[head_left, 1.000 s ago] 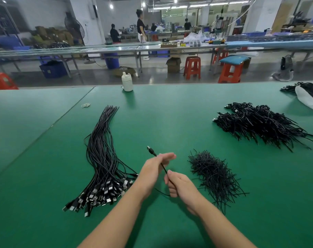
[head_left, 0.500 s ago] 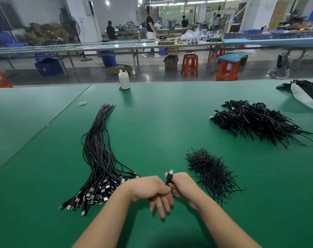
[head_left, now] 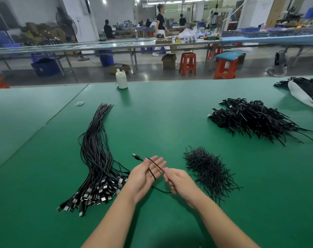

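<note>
- The left hand (head_left: pixel 145 176) hovers above the green table mat (head_left: pixel 170 113) with its palm turned up and its fingers straight and close together, so it is fully open and clasps nothing
- A thin black cable (head_left: pixel 156 165) lies looped across the palm and fingers of the left hand, and its small plug end (head_left: pixel 136 156) sticks out in the air past that hand's far left edge
- The right hand (head_left: pixel 179 181) is just beside the left, fingers curled inward, and pinches the thin black cable at its fingertips, close to the left hand's fingertips
- A slack stretch of the same cable sags below and between the two hands
- To the left of the left hand, a long bundle of black cables with silver metal plugs (head_left: pixel 96 158) lies on the mat, the plugs fanned out at the end nearest the person
- To the right of the right hand, near it, sits a bristly heap of short black wire ties (head_left: pixel 205 170)
- Farther ahead and to the right of the right hand, well apart from it, spreads a larger pile of tangled black cables (head_left: pixel 256 122)
- Far ahead of both hands, a white plastic bottle (head_left: pixel 121 80) stands upright at the mat's far edge
</note>
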Demonstrator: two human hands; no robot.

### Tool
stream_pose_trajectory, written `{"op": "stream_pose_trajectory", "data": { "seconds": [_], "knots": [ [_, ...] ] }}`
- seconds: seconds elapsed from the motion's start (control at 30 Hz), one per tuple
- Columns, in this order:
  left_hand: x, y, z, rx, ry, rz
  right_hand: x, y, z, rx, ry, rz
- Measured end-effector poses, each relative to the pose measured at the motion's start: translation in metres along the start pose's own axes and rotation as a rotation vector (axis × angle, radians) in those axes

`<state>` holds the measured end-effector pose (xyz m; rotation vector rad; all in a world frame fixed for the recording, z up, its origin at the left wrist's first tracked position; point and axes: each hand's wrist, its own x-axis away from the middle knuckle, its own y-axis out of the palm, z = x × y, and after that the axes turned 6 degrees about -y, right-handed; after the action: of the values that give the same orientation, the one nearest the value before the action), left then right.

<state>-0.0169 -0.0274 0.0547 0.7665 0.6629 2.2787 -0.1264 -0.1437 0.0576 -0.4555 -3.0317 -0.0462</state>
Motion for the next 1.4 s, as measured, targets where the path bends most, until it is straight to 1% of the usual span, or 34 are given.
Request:
{"op": "stream_pose_trajectory", "data": {
  "seconds": [0.03, 0.1, 0.17, 0.23, 0.27, 0.33, 0.4, 0.47, 0.5, 0.53, 0.6, 0.63, 0.7, 0.77, 0.8, 0.83, 0.97, 1.0, 1.07, 1.13, 1.17, 1.2, 1.23, 1.3, 1.4],
  "knots": [
    [-0.003, 0.0, 0.001, 0.101, 0.015, -0.004, 0.001, 0.001, 0.003, 0.073, -0.013, -0.005],
    [-0.008, 0.002, 0.004, 0.215, 0.042, -0.015, 0.002, 0.003, 0.011, 0.177, -0.018, -0.006],
    [-0.01, 0.007, 0.006, 0.236, 0.062, -0.03, 0.003, 0.005, 0.018, 0.116, 0.043, 0.006],
    [-0.008, 0.014, 0.008, 0.158, 0.054, -0.06, 0.004, 0.003, 0.022, -0.03, 0.132, 0.03],
    [-0.005, 0.017, 0.009, 0.056, 0.045, -0.071, 0.004, 0.001, 0.024, -0.103, 0.168, 0.05],
    [0.004, 0.02, 0.013, -0.24, 0.02, -0.115, 0.005, -0.006, 0.027, -0.231, 0.21, 0.09],
    [0.014, 0.017, 0.016, -0.586, -0.024, -0.227, 0.004, -0.016, 0.028, -0.322, 0.226, 0.125],
    [0.023, 0.013, 0.017, -0.912, -0.141, -0.38, 0.003, -0.026, 0.027, -0.366, 0.234, 0.142],
    [0.027, 0.012, 0.016, -1.061, -0.217, -0.431, 0.003, -0.031, 0.026, -0.379, 0.232, 0.14],
    [0.029, 0.011, 0.013, -1.19, -0.282, -0.442, 0.003, -0.035, 0.025, -0.391, 0.229, 0.131],
    [0.03, 0.012, 0.004, -1.342, -0.349, -0.357, 0.004, -0.04, 0.024, -0.426, 0.224, 0.098],
    [0.029, 0.013, -0.002, -1.36, -0.336, -0.288, 0.005, -0.04, 0.024, -0.452, 0.22, 0.077],
    [0.027, 0.015, -0.014, -1.394, -0.223, -0.153, 0.006, -0.037, 0.024, -0.51, 0.205, 0.036],
    [0.024, 0.017, -0.02, -1.495, -0.039, -0.041, 0.007, -0.033, 0.024, -0.539, 0.183, -0.003],
    [0.022, 0.017, -0.023, -1.462, 0.021, -0.009, 0.008, -0.032, 0.024, -0.535, 0.175, -0.019],
    [0.02, 0.016, -0.024, -1.364, 0.048, -0.005, 0.009, -0.032, 0.026, -0.513, 0.17, -0.031],
    [0.013, 0.017, -0.028, -0.923, 0.027, -0.082, 0.015, -0.03, 0.034, -0.364, 0.18, -0.057],
    [0.011, 0.021, -0.029, -0.823, 0.036, -0.075, 0.016, -0.029, 0.037, -0.348, 0.176, -0.06],
    [0.004, 0.03, -0.029, -0.559, 0.069, -0.017, 0.016, -0.026, 0.04, -0.323, 0.161, -0.061],
    [-0.001, 0.043, -0.023, -0.221, 0.076, 0.01, 0.015, -0.023, 0.04, -0.309, 0.15, -0.053],
    [-0.002, 0.049, -0.019, -0.095, 0.063, 0.014, 0.014, -0.022, 0.039, -0.315, 0.143, -0.047],
    [-0.003, 0.054, -0.015, -0.03, 0.048, 0.017, 0.013, -0.021, 0.037, -0.324, 0.137, -0.042],
    [-0.003, 0.056, -0.01, -0.02, 0.045, 0.015, 0.012, -0.022, 0.035, -0.336, 0.131, -0.038],
    [-0.003, 0.059, -0.003, -0.086, 0.067, -0.001, 0.009, -0.025, 0.029, -0.383, 0.127, -0.032],
    [0.002, 0.057, 0.009, -0.321, 0.115, -0.083, 0.001, -0.034, 0.019, -0.483, 0.151, 0.0]
  ]
}}
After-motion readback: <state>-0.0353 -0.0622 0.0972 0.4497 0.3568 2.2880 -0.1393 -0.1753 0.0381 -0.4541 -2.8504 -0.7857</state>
